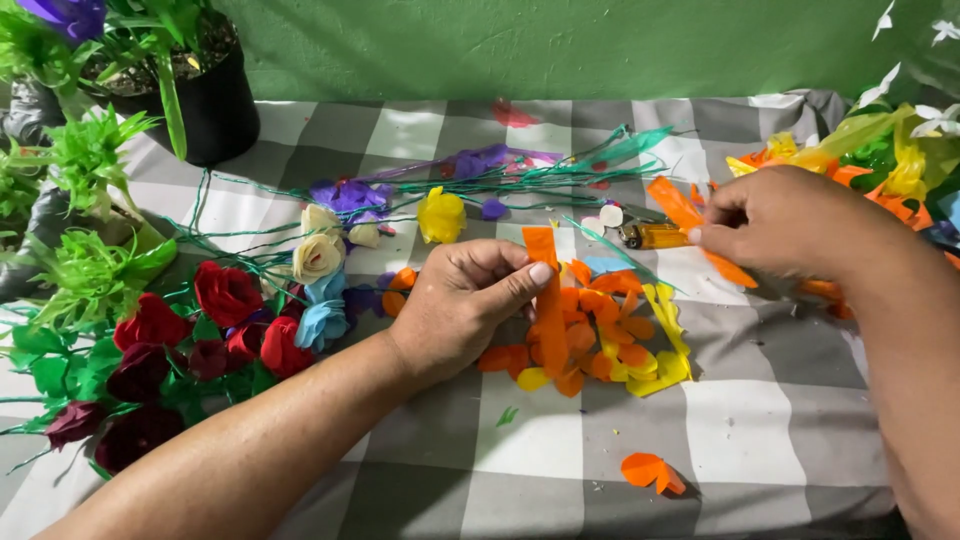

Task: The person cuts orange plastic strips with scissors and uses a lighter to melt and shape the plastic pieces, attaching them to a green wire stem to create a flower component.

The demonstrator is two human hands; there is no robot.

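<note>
Orange paper strips occupy both hands. One orange strip [547, 300] stands nearly upright in the left hand [462, 305], pinched between thumb and curled fingers, its lower end reaching down to a heap of orange and yellow paper petals [600, 340] just to the right of that hand. A second orange strip [690, 225] lies slanted in the right hand [790, 222], which grips it with closed fingertips (the thumb side faces the camera, so the pinch itself is partly hidden).

Between the two hands, slightly beyond them, lies a small amber lighter [650, 236]. Beyond the left hand sit a yellow paper flower [441, 215], purple paper scraps [350, 195] and a bundle of thin green wire stems [560, 170]. To the left of the left forearm lie red paper roses [225, 292], with cream roses [318, 255] and a light blue rose [322, 320] nearer the wrist. A lone orange petal [650, 470] rests nearer the person than both hands. Everything lies on a grey and white checked cloth [760, 430]. A black pot [215, 100] stands far beyond the left arm.
</note>
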